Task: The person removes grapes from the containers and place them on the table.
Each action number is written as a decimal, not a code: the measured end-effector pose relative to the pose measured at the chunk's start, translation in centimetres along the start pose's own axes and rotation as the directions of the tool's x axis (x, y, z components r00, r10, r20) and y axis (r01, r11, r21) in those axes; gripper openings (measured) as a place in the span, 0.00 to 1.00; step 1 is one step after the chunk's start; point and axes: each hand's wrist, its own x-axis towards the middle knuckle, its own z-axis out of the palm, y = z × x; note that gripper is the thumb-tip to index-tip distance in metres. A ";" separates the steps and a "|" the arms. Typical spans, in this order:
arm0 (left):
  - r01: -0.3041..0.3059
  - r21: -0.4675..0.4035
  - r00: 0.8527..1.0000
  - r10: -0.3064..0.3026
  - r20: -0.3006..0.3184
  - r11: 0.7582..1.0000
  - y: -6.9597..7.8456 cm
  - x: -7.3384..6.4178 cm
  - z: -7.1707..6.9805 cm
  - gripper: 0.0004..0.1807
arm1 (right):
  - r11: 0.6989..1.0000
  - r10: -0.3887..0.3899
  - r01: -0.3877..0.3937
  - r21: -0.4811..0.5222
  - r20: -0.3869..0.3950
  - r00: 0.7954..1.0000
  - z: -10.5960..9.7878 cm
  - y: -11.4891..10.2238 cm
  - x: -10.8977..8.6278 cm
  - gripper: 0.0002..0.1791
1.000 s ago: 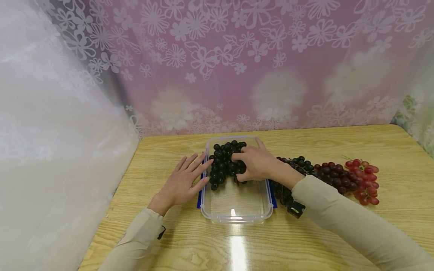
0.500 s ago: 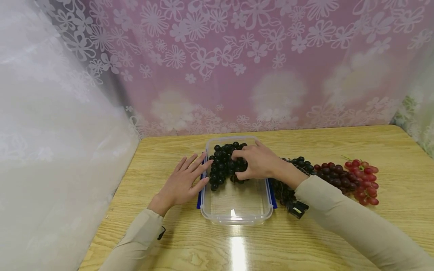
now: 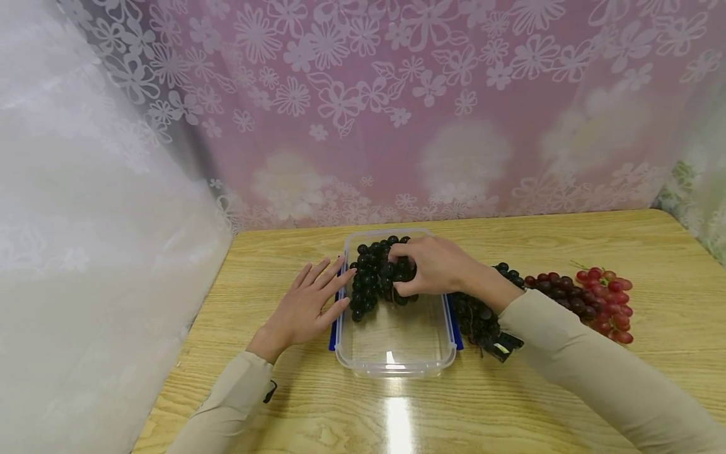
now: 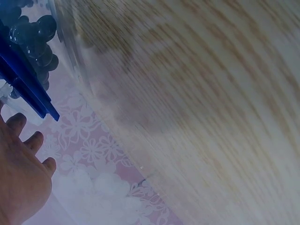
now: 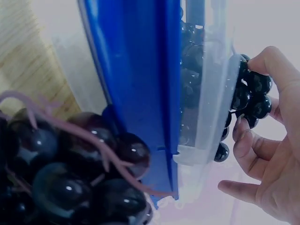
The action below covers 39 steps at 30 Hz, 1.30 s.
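A clear plastic container [image 3: 397, 366] with blue side latches stands on the table. Dark black grapes [image 3: 365, 284] fill its far part. My right hand [image 3: 439, 268] pinches a bunch of these grapes [image 5: 253, 96] between curled fingers and thumb, at rim height in the right wrist view. With fingers spread and fairly straight, my left hand [image 3: 306, 309] touches the container's left rim. Beside that hand, a blue latch [image 4: 23, 75] shows in the left wrist view. Whether the pinched bunch is separate from the other black grapes is hard to tell.
Right of the container lie more dark grapes [image 3: 473, 315], partly under my right forearm, their stem [image 5: 65, 124] close to the blue latch. Further right are dark red grapes [image 3: 561, 293] and a lighter red bunch [image 3: 612, 296]. A floral curtain [image 3: 368, 126] hangs behind the table.
My right hand has risen slightly and shifted a little right, the grapes it pinches moving with it. The left hand has stayed at the rim.
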 end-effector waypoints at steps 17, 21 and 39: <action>0.001 -0.008 1.000 -0.001 -0.006 1.000 0.1 0.0 -0.1 0.31 | 0.995 0.049 -0.048 0.083 -0.010 0.999 -3.3 -0.8 -0.6 0.21; 0.000 -0.004 1.000 0.000 -0.010 1.000 0.1 -0.1 -0.1 0.31 | 0.993 0.036 -0.034 0.112 -0.016 0.999 -4.4 -1.0 -0.8 0.20; -0.004 -0.024 1.000 0.003 -0.018 1.000 0.0 -0.1 0.2 0.31 | 0.988 0.093 -0.079 0.135 -0.103 0.990 -9.1 -0.7 -2.8 0.18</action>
